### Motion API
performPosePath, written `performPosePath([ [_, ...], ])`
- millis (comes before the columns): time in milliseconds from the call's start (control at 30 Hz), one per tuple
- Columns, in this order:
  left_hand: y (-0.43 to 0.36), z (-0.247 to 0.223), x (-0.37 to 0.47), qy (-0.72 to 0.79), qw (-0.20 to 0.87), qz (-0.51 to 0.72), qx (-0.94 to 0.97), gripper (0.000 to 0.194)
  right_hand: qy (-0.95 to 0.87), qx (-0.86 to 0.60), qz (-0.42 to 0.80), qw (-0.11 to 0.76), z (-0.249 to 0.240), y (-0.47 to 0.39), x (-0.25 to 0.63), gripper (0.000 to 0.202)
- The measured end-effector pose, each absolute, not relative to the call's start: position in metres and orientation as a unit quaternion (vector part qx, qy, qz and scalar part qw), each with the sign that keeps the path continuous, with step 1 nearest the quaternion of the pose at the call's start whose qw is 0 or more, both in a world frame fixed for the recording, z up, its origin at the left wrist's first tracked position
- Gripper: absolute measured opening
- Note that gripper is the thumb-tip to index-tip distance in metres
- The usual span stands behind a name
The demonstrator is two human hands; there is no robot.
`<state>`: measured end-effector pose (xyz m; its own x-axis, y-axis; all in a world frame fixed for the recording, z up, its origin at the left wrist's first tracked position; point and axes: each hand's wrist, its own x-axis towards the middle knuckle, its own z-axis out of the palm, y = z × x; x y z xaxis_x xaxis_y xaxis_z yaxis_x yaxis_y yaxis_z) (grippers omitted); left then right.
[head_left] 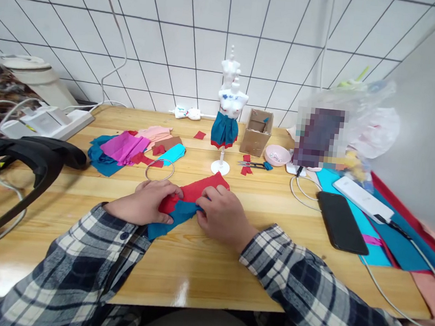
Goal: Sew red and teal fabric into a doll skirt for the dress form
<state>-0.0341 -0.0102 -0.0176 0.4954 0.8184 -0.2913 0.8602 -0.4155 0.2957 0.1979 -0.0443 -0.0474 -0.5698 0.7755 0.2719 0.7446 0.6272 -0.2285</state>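
Our two hands meet over two pieces of cloth, one red and one blue, near the front of the table (206,280). Our left hand (148,202) is half curled, a gap between thumb and forefinger, its digits resting on both pieces; whether it pinches them we cannot tell. Our right hand (223,215) has its fingers drawn in, nipping the edge of the blue cloth (177,217), which overlaps the red cloth (194,190); we cannot tell if they are joined. Just beyond the left hand we find one metal ring (146,170), and past it one heap of fabric (119,148) in several colours. Straight ahead stand two white dress forms (232,103), one behind the other, the front one in one blue skirt (224,130) with a red hem; a third small torso (187,113) lies on its side near the wall. Right of the stand we count one pair of snips (253,165), one box (256,143) and one pink bowl (277,161). Farther right lie one black phone (342,222) and one white power bank (362,198).
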Motion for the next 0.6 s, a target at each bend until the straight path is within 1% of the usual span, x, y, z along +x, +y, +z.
performPosePath([
  [67, -0.01, -0.017, -0.033, 0.506, 0.21, -0.064, 0.834, 0.056, -0.864, -0.45, 0.088, 0.206, -0.048, -0.042, 0.204, 0.012],
  [167, -0.01, -0.017, -0.034, 0.49, 0.214, -0.061, 0.843, 0.055, -0.822, -0.479, 0.182, 0.249, -0.048, -0.039, 0.212, 0.009],
  [267, -0.01, -0.019, -0.038, 0.482, 0.211, -0.051, 0.849, 0.055, -0.774, -0.522, 0.231, 0.273, -0.047, -0.035, 0.217, 0.014],
  [433, -0.014, -0.017, -0.038, 0.485, 0.22, -0.04, 0.845, 0.042, -0.711, -0.582, 0.299, 0.26, -0.048, -0.027, 0.231, 0.04],
  [533, -0.016, -0.014, -0.029, 0.497, 0.195, 0.017, 0.845, 0.032, -0.696, -0.594, 0.315, 0.251, -0.048, -0.024, 0.238, 0.041],
  [600, -0.017, -0.014, -0.019, 0.455, 0.192, 0.085, 0.865, 0.031, -0.693, -0.607, 0.304, 0.242, -0.047, -0.022, 0.241, 0.036],
])
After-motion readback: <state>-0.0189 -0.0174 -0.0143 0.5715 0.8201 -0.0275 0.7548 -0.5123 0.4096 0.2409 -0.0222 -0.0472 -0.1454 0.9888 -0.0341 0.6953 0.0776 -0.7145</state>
